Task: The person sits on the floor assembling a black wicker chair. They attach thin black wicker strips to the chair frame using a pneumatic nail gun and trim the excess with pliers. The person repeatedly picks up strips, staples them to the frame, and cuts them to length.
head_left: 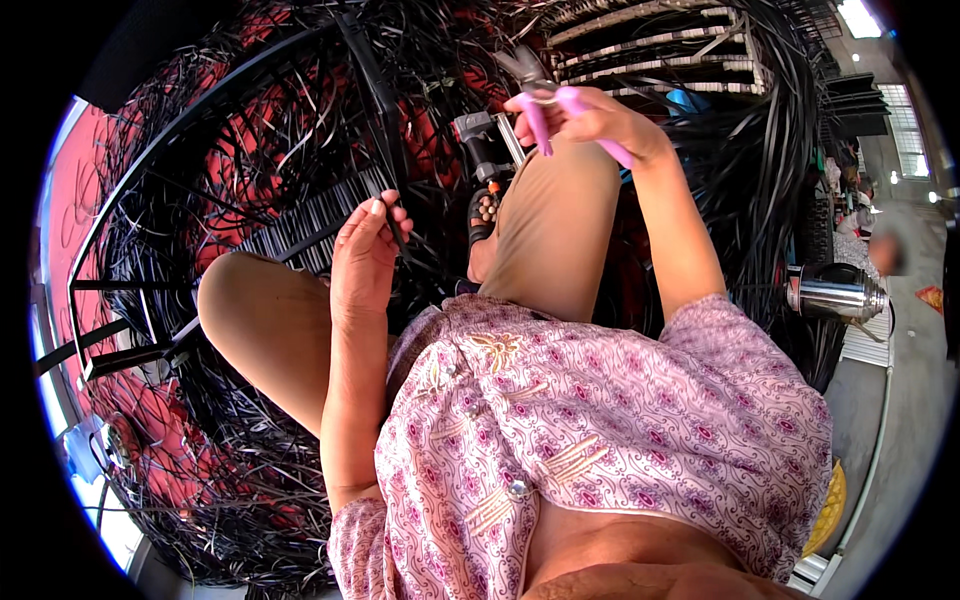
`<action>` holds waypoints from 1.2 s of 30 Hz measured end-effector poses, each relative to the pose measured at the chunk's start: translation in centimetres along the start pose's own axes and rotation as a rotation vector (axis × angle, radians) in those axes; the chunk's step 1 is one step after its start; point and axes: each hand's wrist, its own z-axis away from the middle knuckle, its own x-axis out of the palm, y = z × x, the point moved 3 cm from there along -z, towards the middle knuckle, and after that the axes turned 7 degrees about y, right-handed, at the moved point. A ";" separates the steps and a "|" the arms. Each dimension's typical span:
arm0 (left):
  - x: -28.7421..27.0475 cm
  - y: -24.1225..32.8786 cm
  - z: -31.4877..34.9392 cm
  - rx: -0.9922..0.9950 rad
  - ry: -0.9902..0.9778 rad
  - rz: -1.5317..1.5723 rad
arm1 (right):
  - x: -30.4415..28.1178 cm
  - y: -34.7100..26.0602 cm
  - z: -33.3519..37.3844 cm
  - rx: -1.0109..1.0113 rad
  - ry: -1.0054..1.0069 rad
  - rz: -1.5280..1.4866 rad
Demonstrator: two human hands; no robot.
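Observation:
My left hand (368,245) pinches a thin black strip (396,226) between thumb and fingers, just above the woven black panel. That panel (300,225) of flat black strips is stretched within a black metal frame (215,90) in front of me. Raised over my right knee, my right hand (600,125) grips pink-handled shears (538,100). Their grey blades point up and to the left and look parted, though slightly blurred. Between the two hands lies a black, grey and red staple gun (478,140), close to my foot.
Heaps of loose black strips (190,430) cover the red ground around me. At upper right stands a rack-like frame wrapped in pale strips (650,50). A metal flask (835,293) is by my right side, and a yellow item (828,510) shows at lower right.

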 end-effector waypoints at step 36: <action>-2.0 -2.4 6.2 0.291 -0.115 -1.189 | 4.1 32.9 16.5 0.576 0.936 -0.394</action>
